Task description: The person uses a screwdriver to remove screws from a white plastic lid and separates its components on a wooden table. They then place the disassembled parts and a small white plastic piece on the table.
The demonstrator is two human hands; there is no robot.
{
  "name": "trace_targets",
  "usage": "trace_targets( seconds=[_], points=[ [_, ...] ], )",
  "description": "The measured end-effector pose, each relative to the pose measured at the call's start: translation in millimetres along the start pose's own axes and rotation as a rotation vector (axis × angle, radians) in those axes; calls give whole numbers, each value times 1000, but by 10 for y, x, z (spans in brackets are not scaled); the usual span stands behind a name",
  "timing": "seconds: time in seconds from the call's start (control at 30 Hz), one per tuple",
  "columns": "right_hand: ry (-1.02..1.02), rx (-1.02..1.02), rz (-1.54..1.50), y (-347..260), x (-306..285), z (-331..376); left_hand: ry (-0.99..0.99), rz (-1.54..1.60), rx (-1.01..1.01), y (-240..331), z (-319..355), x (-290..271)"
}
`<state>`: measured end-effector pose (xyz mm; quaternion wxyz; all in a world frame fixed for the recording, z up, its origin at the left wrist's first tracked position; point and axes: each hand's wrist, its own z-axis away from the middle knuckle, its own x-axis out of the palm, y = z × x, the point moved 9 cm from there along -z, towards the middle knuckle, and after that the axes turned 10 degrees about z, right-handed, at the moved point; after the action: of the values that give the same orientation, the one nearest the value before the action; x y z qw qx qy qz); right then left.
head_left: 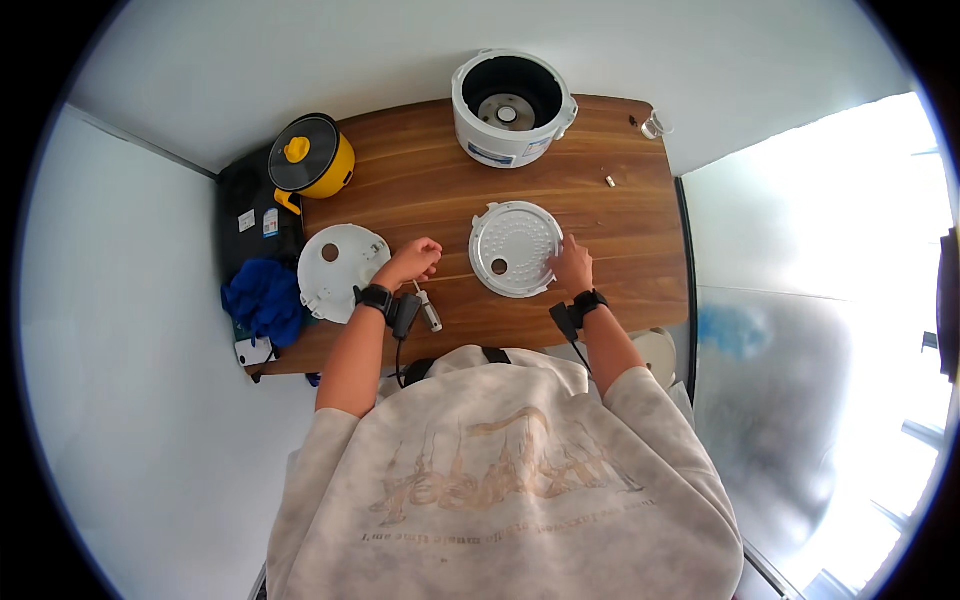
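A round silver inner lid [515,240], dimpled and with one round hole, lies flat on the wooden table in front of me. My right hand [572,268] is at its right edge, the thumb over the rim and the fingers closed about it. To the left of this lid, my left hand [413,262] hovers with its fingers curled together; whatever may be between them is too small to make out. Below that hand lies a screwdriver [430,312] with a pale handle. A white round lid cover [335,262] with a hole rests beside my left wrist, partly hidden by it.
A white cooker body [490,148] with a dark inside stands at the table's back. Far left are a yellow pot [330,175] with a glass lid, a black case [250,200] and a blue cloth [265,300]. A small clear cup [655,126] stands at the back right corner.
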<state>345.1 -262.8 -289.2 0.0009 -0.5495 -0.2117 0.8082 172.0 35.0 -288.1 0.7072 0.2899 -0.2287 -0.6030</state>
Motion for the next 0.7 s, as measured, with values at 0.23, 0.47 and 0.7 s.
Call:
trace_targets(
  seconds=[0.23,0.47,0.7],
  points=[
    [-26,10,-6,28,-2,-107,20,229,-90,-38,-274,564],
    [-52,-82,-96,42,-45,-70,-136,545,-129,83,-190,826],
    [-263,-172,-187,-498,-1,68,-7,421,202,576,291,469]
  ],
)
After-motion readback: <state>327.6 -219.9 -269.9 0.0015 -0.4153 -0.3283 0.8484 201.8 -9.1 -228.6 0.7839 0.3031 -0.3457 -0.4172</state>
